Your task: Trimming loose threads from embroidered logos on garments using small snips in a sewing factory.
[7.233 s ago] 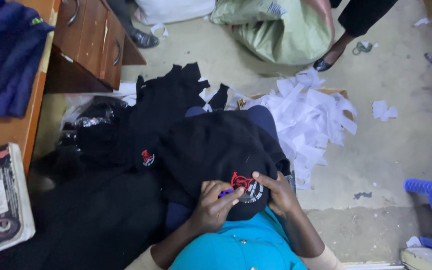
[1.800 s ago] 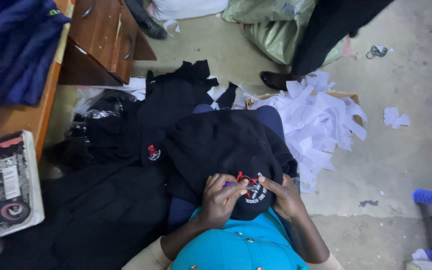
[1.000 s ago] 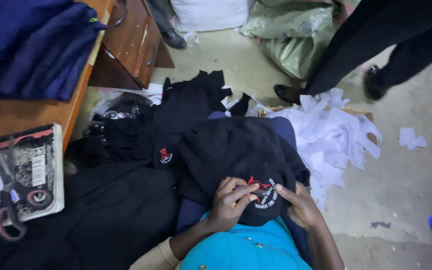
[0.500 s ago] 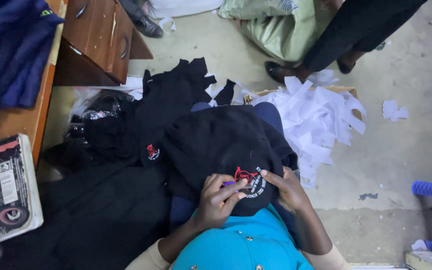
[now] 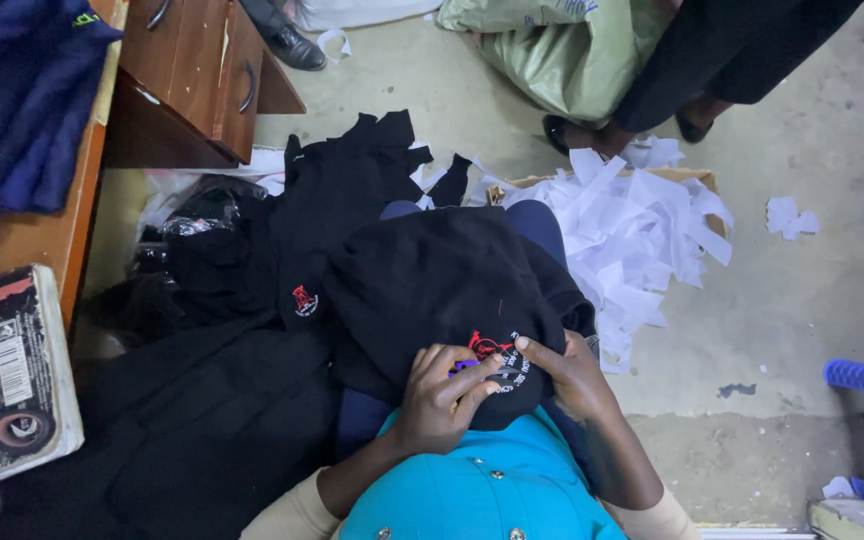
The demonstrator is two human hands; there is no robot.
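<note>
The floor (image 5: 802, 320) carries white paper scraps (image 5: 642, 225) centre, black garments (image 5: 222, 400) left, a green sack (image 5: 562, 50) far.

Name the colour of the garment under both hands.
Black garment, red and white embroidery; head view.

Both hands press on the black garment (image 5: 432, 290) at its red badge (image 5: 487, 345): left hand (image 5: 442, 395) beside right hand (image 5: 572, 375). White scraps (image 5: 642, 230) lie right of the garment.

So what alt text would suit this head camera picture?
Both hands, left hand and right hand, press on the embroidered emblem of a black garment in the person's lap, beside a pile of white paper scraps.
</note>
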